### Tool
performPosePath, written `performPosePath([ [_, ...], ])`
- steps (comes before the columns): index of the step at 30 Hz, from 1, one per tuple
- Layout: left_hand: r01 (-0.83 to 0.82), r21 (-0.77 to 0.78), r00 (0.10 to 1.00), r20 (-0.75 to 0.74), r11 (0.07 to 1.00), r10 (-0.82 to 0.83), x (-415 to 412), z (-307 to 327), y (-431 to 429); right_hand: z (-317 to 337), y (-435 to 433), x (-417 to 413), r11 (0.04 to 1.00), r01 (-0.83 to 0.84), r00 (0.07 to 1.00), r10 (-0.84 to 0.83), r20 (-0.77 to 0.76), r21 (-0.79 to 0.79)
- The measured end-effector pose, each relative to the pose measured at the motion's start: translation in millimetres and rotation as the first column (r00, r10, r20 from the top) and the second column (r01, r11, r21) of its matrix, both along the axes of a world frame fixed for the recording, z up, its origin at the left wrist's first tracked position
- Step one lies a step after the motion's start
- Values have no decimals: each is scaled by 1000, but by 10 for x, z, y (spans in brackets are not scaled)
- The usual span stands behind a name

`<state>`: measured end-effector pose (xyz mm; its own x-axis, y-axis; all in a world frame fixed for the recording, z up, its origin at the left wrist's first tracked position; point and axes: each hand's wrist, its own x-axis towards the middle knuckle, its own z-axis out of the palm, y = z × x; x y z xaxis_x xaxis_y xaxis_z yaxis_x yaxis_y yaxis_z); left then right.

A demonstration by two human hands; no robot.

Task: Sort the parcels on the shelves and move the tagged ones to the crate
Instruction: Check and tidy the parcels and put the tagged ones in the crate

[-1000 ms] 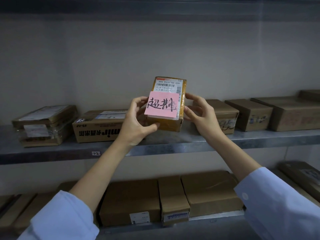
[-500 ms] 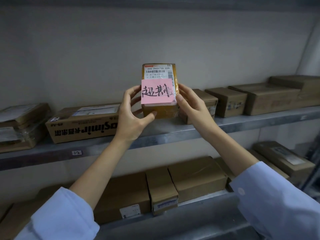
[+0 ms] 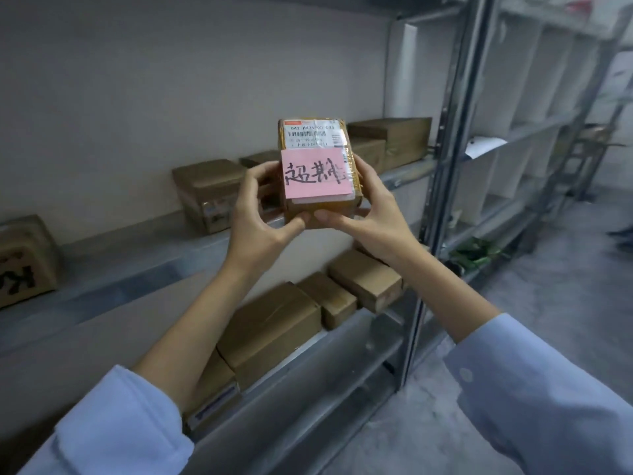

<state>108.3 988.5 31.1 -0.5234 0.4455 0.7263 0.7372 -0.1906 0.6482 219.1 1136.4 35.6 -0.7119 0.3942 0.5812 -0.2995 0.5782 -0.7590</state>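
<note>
One tagged parcel (image 3: 313, 133) sits at frame centre, clear of the shelf (image 3: 120, 265), pink tag (image 3: 317, 176) facing out. Left hand (image 3: 260, 214) and right hand (image 3: 371, 214) each grip a lower corner. Best carried level, thumbs off the tag; no crate shows.

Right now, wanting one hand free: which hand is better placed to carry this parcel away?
Probably right: the right hand grips the parcel by its side and bottom edge, nearer the open aisle.
</note>
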Motion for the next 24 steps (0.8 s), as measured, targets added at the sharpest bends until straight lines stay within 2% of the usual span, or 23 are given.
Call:
performPosePath([
  [5,169,-66,983,84,983,-163,702,-253,991,-236,772,955,981,193,980,-191,59,-14],
  [11,405,-76,906,162,911,-390,1921,-577,2220,-539,1685,2406,912,399,914,-388,116,-96],
  [19,626,-109,772,227,772,-594,3652,-913,3582,-816,2636,4292,772,624,777,-596,202,-121],
  [24,692,-158,720,223,704,-657,4463,-1076,4261,-1018,3096,5185,674,731,677,-694,243,-110],
])
